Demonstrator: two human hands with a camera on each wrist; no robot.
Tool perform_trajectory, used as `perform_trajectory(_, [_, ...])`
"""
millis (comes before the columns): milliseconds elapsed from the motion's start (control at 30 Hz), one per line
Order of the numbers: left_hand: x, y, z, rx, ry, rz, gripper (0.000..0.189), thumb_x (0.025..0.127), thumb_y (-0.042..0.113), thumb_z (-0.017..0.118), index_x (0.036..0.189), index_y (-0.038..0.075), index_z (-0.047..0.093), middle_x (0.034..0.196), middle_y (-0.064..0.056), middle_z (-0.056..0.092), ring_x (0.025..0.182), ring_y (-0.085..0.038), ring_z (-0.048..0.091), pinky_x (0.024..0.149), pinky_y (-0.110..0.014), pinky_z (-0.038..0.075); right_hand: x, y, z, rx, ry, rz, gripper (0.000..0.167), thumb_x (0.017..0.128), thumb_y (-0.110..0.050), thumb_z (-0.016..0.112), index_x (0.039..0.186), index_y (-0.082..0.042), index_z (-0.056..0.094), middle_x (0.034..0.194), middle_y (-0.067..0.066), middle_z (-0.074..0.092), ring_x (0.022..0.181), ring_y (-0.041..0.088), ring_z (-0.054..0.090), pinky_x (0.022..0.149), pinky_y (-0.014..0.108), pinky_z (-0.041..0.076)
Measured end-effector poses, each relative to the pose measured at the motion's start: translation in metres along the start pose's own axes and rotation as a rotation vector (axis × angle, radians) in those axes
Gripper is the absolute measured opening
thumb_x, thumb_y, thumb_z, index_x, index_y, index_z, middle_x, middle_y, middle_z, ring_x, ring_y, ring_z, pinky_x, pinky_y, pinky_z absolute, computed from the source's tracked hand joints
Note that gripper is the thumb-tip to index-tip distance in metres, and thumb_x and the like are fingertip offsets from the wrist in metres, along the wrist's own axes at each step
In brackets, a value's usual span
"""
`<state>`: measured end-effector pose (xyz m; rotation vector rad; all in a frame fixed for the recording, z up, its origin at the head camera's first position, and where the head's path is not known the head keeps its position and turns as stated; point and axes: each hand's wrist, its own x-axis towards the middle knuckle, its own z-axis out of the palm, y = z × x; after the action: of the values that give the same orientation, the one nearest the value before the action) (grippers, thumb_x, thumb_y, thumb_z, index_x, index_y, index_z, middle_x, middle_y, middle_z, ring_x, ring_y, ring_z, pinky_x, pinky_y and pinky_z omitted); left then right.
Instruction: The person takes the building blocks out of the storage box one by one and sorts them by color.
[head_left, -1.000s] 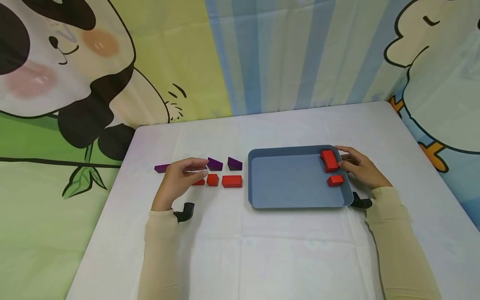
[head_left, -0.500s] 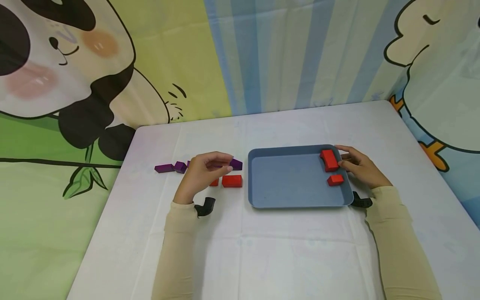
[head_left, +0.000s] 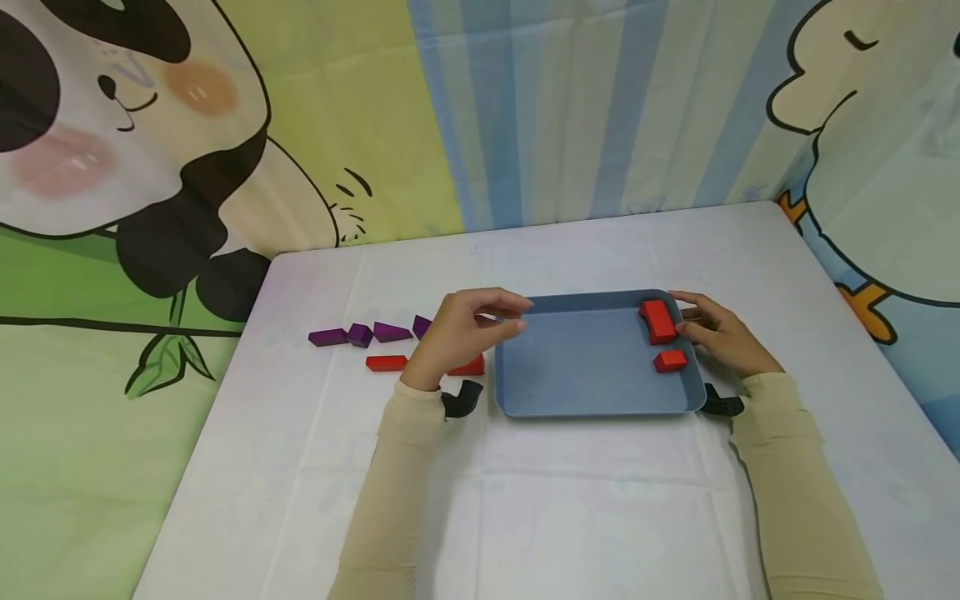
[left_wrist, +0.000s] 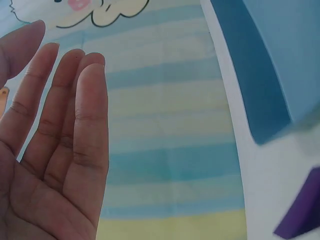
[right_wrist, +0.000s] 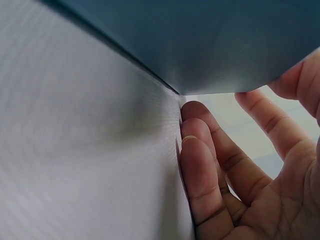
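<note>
My left hand (head_left: 472, 329) hovers by the left rim of a blue-grey tray (head_left: 577, 358), fingers extended, thumb apart. The left wrist view shows its palm (left_wrist: 50, 195) holding nothing. At the tray's right edge my right hand (head_left: 723, 337) holds the rim, thumb over it and forefinger at the far corner. Other fingertips (right_wrist: 197, 165) rest low beside the wall in the right wrist view. Inside the tray's right end lie a red arch-like block (head_left: 658, 322) and a smaller red block (head_left: 670, 361).
Left of the tray, several purple blocks (head_left: 392, 332) lie in a row on the white table (head_left: 585, 500). Nearer stand red blocks, one long (head_left: 386, 363) and one (head_left: 470, 367) partly hidden by my left hand. Printed cloth (head_left: 555, 108) hangs behind the table.
My left hand has moved rightward across the blocks to the tray's left edge, uncovering purple blocks and a red one on the left. The right hand and tray stay in place.
</note>
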<state>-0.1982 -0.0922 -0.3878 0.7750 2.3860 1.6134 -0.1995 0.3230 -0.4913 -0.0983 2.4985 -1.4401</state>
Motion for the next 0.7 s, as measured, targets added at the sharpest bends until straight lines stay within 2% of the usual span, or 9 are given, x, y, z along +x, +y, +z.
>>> perform_trajectory(233, [0.024,0.007,0.028,-0.039,-0.084,0.044,0.026,0.098,0.009,0.081,0.124,0.004,0.08,0.12,-0.004,0.078,0.107,-0.014,0.073,0.095,-0.031,0.062,-0.001,0.001,-0.001,-0.006,0.008,-0.023,0.063,0.114,-0.024,0.053,0.171,-0.011,0.029,0.151,0.036,0.047,0.133,0.049,0.049,0.1,0.055,0.045])
perform_trajectory(400, [0.04,0.007,0.047,-0.051,-0.148,0.041,0.026,0.098,0.008,0.082,0.123,0.004,0.08,0.118,-0.005,0.078,0.102,-0.012,0.073,0.094,-0.027,0.062,0.0,-0.001,0.0,-0.017,0.009,-0.018,0.063,0.113,-0.024,0.052,0.171,-0.011,0.029,0.15,0.036,0.048,0.133,0.051,0.049,0.103,0.061,0.045])
perform_trajectory(700, [0.064,0.0,0.078,-0.008,-0.222,0.032,0.031,0.097,0.011,0.083,0.127,0.005,0.078,0.122,-0.007,0.078,0.104,-0.009,0.072,0.092,-0.022,0.06,0.001,0.002,-0.002,-0.023,0.0,-0.018,0.063,0.114,-0.022,0.05,0.171,-0.008,0.027,0.152,0.037,0.046,0.133,0.05,0.049,0.102,0.058,0.047])
